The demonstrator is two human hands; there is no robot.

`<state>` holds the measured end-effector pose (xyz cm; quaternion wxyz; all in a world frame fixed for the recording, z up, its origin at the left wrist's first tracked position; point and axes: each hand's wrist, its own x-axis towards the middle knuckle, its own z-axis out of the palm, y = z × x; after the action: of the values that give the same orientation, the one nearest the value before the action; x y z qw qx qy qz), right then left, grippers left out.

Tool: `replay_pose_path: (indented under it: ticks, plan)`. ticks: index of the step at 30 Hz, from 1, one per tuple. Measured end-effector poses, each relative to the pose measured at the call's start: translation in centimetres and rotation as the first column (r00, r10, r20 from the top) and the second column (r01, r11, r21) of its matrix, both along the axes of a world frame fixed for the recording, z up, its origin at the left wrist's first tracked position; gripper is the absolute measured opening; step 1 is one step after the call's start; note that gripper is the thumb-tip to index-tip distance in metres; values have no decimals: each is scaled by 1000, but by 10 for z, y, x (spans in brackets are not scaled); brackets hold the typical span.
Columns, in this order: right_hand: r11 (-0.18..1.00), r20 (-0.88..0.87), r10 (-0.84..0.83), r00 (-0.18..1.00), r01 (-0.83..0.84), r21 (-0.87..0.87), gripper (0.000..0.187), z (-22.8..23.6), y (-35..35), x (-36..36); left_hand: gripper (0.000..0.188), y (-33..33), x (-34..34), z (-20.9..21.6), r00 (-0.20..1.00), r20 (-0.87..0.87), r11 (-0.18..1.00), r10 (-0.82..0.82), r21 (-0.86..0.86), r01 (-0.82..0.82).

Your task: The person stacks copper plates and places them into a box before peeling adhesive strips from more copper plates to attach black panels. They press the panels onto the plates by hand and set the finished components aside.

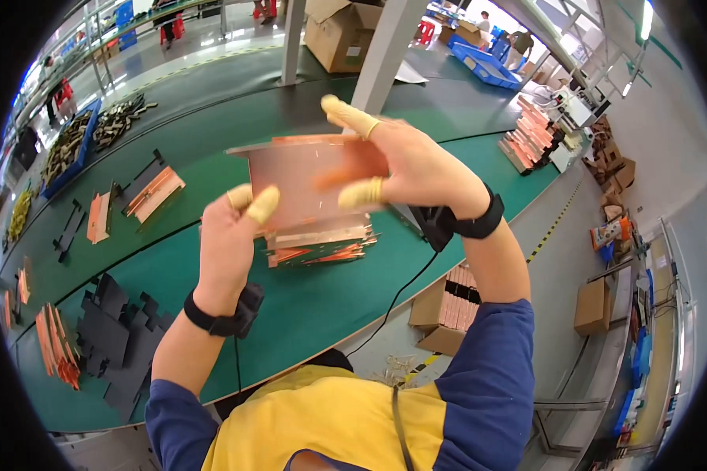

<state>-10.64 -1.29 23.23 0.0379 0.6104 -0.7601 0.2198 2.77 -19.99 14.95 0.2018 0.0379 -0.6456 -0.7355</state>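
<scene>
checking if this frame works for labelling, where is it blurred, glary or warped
Head view: the copper-coloured sheet smears beside the right hand, likely motion blur; head view: the ceiling lamp looks blown out, and the floor glints at upper left; head view: the green table has a bowed near edge, corners black.

Left hand (pixel 229 245): lower, fingers (pixel 240 195) bent | right hand (pixel 422 163): higher, fingers spread

A factory workshop: a green workbench (pixel 310 314) stretches beneath the worker's hands (pixel 229 250), heaps of small parts (pixel 122 119) lie far to their left, a hazard-striped floor line (pixel 555 222) runs to their right, and people (pixel 518 47) appear beyond.
</scene>
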Motion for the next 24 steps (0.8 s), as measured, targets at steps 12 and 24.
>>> replay_pose_path:
  ticks: [12,24]
  plan:
    - [969,311,-171,935,104,222,118,-34,-39,-75,29,-109,50,-3,988,64,988,140,63,-144]
    - [927,-244,-1,970,93,363,86,-40,-86,-61,34,-119,262,-97,845,-50,-8,532,-998,-55]
